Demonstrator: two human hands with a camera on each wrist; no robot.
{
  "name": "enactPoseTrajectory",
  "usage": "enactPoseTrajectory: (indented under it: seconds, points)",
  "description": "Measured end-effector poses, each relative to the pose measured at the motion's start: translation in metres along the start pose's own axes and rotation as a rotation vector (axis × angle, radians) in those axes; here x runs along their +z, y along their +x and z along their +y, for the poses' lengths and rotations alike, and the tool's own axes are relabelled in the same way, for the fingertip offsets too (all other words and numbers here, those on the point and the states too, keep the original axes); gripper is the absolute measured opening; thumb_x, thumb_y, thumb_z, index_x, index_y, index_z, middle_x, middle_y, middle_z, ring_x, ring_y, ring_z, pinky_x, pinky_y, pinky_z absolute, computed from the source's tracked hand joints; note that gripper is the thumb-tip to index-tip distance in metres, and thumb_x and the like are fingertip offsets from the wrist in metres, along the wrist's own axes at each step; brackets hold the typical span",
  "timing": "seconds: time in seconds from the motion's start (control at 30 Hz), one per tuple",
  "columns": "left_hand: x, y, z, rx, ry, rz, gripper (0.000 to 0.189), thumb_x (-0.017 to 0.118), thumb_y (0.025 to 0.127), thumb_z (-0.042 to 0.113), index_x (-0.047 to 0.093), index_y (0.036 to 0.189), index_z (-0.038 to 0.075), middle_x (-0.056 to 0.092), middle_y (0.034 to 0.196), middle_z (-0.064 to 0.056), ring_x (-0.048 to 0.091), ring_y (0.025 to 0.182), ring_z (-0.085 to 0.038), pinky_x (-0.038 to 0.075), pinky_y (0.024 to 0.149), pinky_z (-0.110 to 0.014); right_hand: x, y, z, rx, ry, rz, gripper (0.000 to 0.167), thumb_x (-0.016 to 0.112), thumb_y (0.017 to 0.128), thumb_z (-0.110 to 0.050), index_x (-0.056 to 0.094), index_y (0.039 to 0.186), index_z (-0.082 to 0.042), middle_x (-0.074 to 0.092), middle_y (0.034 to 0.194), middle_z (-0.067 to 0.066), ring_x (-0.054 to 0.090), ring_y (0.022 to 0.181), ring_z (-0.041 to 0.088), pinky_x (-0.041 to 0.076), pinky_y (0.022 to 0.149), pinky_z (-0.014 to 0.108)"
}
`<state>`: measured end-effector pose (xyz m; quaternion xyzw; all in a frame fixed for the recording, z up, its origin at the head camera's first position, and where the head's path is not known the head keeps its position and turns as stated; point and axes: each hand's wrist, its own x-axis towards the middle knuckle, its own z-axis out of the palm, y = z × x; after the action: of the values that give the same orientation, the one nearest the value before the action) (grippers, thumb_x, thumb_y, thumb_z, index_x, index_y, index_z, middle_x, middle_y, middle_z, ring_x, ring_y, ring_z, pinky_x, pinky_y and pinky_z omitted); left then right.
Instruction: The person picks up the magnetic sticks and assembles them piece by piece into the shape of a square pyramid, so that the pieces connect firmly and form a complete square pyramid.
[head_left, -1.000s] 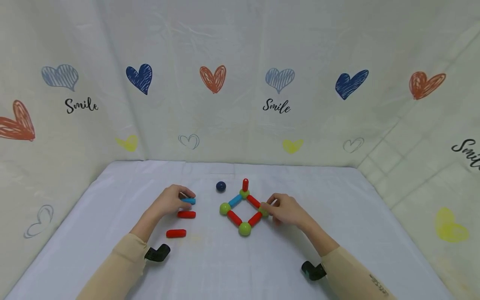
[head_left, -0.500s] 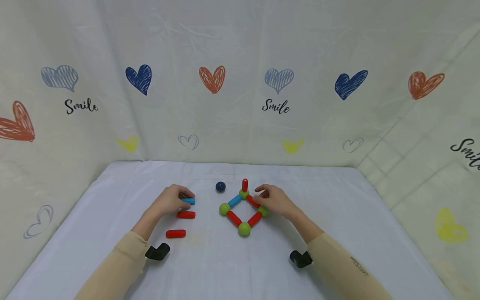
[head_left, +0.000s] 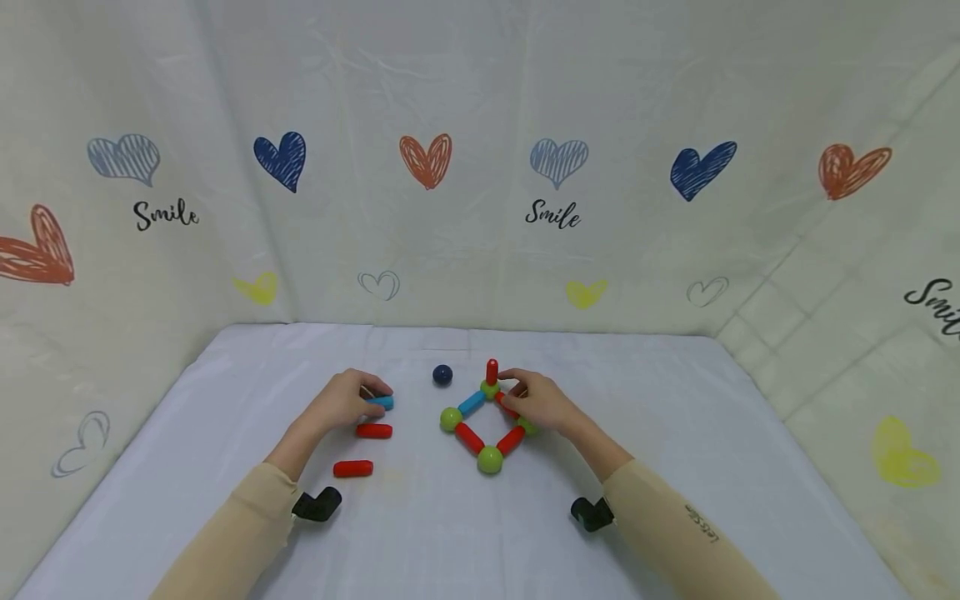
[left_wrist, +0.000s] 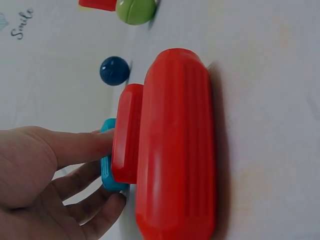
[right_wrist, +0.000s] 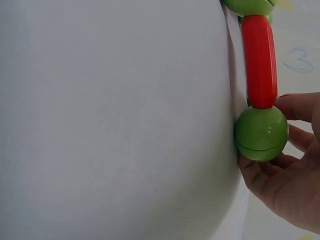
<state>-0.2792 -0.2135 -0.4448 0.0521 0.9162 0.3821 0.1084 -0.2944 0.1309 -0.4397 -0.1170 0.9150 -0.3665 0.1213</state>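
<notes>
"What are the fingers doing?"

"On the left hand, thumb and fingers are clamped on a loose light-blue rod. The right hand has curled fingers at the far-right red rod of a ball-and-rod diamond; I can't tell whether they pinch it."

"And just beyond?"

"An upright red rod rises from the diamond's far green ball. Two loose red rods lie nearer the person than the light-blue one."

"Farther out?"

"A dark-blue ball, between left hand and diamond, toward the far edge of the white cloth."
</notes>
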Motion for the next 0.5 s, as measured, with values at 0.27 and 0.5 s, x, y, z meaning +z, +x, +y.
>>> enactPoseTrajectory:
  seconds: [0.27,0.5]
  points:
    - [-0.001,-0.003,0.005,0.040,-0.033,0.008,0.030,0.076,0.091,0.005,0.073,0.121,0.006,0.067,0.112,-0.008,0.060,0.100,-0.028,0.057,0.078,-0.034,-0.003,-0.002,-0.001,0.019,-0.006,-0.031,0.054,0.065,0.098,-0.013,0.051,0.149,-0.006,0.064,0.118,0.013,0.059,0.101,0.028,0.058,0.081,0.036]
    - [0.000,-0.005,0.014,0.055,-0.025,0.038,0.029,0.076,0.092,0.006,0.072,0.121,0.006,0.067,0.113,-0.008,0.063,0.099,-0.026,0.057,0.080,-0.036,-0.006,-0.006,0.001,0.024,-0.002,-0.026,0.054,0.069,0.093,-0.012,0.054,0.144,-0.003,0.065,0.109,0.010,0.061,0.091,0.023,0.056,0.074,0.033]
